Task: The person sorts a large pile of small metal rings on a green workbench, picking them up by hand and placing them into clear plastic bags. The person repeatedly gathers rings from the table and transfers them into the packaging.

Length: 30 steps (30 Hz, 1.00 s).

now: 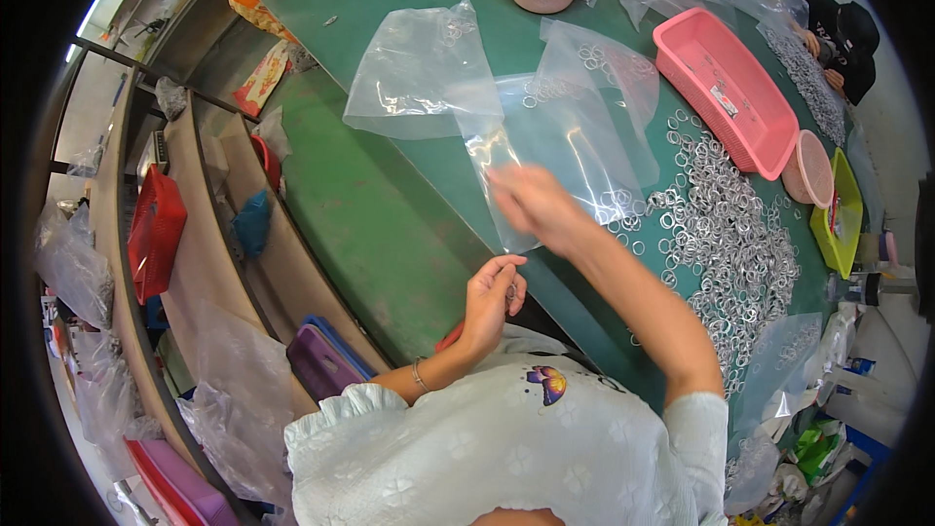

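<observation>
There was room on the left, where the floor [375, 209] opened between the left hand [495, 294] and the shelves [214, 273]! A bare strip of tabletop [433, 173] ran left of the right hand [534, 203], but clear plastic bags [419, 78] cluttered the middle, heaped metal rings [735, 244] crowded the right, and a pink rectangular basket [765, 127] walled off the way beyond them.

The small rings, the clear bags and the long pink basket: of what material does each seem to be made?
Rings: probably metal, silver and shiny, judging by bright glints. Clear bags: apparently thin, glossy plastic film; the green tabletop shows through and creases catch light. Pink basket: likely moulded plastic, slightly glossy, given its even colour and mesh-like side.
</observation>
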Available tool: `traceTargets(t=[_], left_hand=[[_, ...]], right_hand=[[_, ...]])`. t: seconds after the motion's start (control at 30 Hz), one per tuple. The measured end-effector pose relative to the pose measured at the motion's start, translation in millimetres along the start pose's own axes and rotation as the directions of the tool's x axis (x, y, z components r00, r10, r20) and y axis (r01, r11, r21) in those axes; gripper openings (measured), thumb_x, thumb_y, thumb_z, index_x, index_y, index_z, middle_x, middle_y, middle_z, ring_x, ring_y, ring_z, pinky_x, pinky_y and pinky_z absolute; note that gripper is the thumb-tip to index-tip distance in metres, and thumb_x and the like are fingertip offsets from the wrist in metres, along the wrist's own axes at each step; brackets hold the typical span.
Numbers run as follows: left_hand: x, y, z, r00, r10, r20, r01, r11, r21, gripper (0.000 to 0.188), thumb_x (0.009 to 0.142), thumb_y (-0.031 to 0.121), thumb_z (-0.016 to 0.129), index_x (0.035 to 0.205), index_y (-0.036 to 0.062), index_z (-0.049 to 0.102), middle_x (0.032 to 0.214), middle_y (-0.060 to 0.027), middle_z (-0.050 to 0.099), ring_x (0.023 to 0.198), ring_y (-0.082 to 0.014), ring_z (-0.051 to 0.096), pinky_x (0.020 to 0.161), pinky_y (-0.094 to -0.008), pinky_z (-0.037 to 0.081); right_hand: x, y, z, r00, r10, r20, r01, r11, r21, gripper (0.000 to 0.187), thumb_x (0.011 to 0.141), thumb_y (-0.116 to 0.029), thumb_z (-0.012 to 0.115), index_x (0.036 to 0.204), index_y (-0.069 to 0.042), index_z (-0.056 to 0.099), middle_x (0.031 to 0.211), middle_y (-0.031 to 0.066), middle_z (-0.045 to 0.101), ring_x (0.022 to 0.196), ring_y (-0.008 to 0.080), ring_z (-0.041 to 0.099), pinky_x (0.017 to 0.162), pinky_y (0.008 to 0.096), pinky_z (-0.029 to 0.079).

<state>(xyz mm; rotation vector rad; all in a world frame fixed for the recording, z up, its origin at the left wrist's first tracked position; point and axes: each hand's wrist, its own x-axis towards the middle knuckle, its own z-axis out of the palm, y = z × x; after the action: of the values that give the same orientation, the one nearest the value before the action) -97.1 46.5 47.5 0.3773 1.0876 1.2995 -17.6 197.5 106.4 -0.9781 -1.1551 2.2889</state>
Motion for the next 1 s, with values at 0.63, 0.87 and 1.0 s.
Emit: traceTargets(t=[0.63, 0.87, 1.0], left_hand=[[12.3, 13.2, 28.9, 0.835, -0.404, 0.373, 0.524, 0.790, -0.318, 0.048, 0.100, 0.030, 0.037, 0.131, -0.0061, 0.042, 0.129, -0.0175, 0.050, 0.123, -0.0254, 0.047, 0.107, -0.0411, 0.035], [24.8, -18.0, 65.9, 0.645, -0.416, 0.641, 0.720, 0.611, -0.329, 0.056, 0.099, 0.034, 0.036, 0.136, -0.0079, 0.033, 0.131, -0.0174, 0.048, 0.125, -0.0268, 0.044, 0.111, -0.0417, 0.029], [20.7, -20.7, 84.0, 0.623, -0.474, 0.622, 0.753, 0.578, -0.314, 0.055, 0.100, 0.034, 0.033, 0.137, -0.0070, 0.034, 0.128, -0.0170, 0.050, 0.124, -0.0275, 0.045, 0.111, -0.0425, 0.029]], right_hand=[[-110.9, 59.3, -33.5, 0.942, -0.154, -0.298, 0.335, 0.434, 0.836, 0.051, 0.100, -0.040, 0.034, 0.126, 0.002, 0.048, 0.108, 0.0153, 0.057, 0.103, 0.0291, 0.050, 0.091, 0.0381, 0.039], [-154.9, 75.9, -41.3, 0.800, -0.378, -0.466, 0.595, 0.398, 0.698, 0.060, 0.099, -0.047, 0.029, 0.127, 0.003, 0.045, 0.115, 0.0141, 0.054, 0.110, 0.0285, 0.047, 0.097, 0.0380, 0.036], [-174.5, 82.6, -49.8, 0.733, -0.412, -0.541, 0.679, 0.398, 0.617, 0.060, 0.100, -0.047, 0.028, 0.127, 0.003, 0.045, 0.119, 0.0141, 0.051, 0.114, 0.0277, 0.045, 0.100, 0.0380, 0.033]])
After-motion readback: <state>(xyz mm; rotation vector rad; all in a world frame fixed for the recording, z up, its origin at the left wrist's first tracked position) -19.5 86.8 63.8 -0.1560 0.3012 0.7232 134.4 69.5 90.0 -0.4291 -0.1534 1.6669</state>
